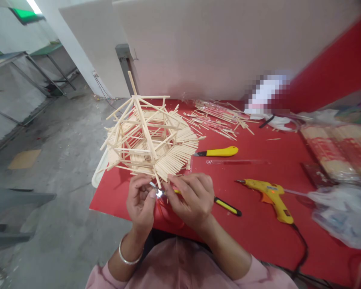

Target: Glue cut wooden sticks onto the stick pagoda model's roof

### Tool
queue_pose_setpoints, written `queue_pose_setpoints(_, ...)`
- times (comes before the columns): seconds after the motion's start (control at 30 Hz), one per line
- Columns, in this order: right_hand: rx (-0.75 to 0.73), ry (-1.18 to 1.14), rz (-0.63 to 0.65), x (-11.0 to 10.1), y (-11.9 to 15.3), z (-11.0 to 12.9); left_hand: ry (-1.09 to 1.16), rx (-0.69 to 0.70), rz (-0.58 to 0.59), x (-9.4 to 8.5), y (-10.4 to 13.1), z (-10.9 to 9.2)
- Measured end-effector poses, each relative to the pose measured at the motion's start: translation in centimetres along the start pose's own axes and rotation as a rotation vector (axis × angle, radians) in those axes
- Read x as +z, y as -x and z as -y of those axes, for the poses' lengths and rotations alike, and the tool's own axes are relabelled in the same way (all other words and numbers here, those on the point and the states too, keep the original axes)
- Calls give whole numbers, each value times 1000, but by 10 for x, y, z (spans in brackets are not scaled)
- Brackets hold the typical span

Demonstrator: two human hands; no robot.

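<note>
A pavilion-shaped model of thin wooden sticks [150, 140] stands at the table's left, its slatted roof edge facing me. My left hand [140, 202] is closed in a pinch under the near roof corner. Beside its thumb shows a small shiny metal piece [159, 193], with red curved handles partly visible below. My right hand [191, 196] has thumb and forefinger pinched at the lower ends of the roof sticks, touching the edge. What exactly lies between either hand's fingertips is hidden. A yellow-and-black utility knife [228, 206] lies partly behind my right hand.
The red tabletop [216, 180] also holds a yellow-handled knife [222, 151], a yellow glue gun [269, 194] with its cord, loose sticks in plastic wrap [216, 118], stick bundles [331, 152] and a plastic bag [343, 216]. A pale wall board [192, 48] stands behind.
</note>
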State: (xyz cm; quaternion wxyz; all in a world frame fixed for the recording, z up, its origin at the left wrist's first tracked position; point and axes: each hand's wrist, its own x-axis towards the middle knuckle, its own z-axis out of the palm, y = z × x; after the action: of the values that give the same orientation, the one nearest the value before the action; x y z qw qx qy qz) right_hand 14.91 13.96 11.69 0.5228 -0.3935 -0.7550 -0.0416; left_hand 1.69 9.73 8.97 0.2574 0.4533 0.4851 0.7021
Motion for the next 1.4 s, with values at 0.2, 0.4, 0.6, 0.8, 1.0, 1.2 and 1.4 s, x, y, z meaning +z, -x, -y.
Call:
queue_pose_setpoints(0.2, -8, 9, -1, -1, -2, 1, -49, 55, 2, 1, 1, 0)
queue_pose_setpoints(0.4, -6, 6, -5, -1, -2, 0, -100, 89, 20, 0, 1, 0)
queue_pose_setpoints(0.6, -6, 2, -1, 0, 0, -1, -269, 197, 100, -3, -1, -5)
queue_pose_setpoints(0.8, -6, -6, -4, 0, 1, -2, -456, 323, 201, -8, -5, -3)
queue_pose_setpoints(1.0, -7, -7, 0, 0, 2, -2, -539, 418, 226, -7, -10, -3)
queue_pose_setpoints(1.2, -9, -5, 4, 0, 1, -3, -585, 482, 245, -5, -15, -4)
queue_pose_setpoints(1.4, -3, -14, 5, 0, 3, -3, -598, 494, 246, -5, -16, -4)
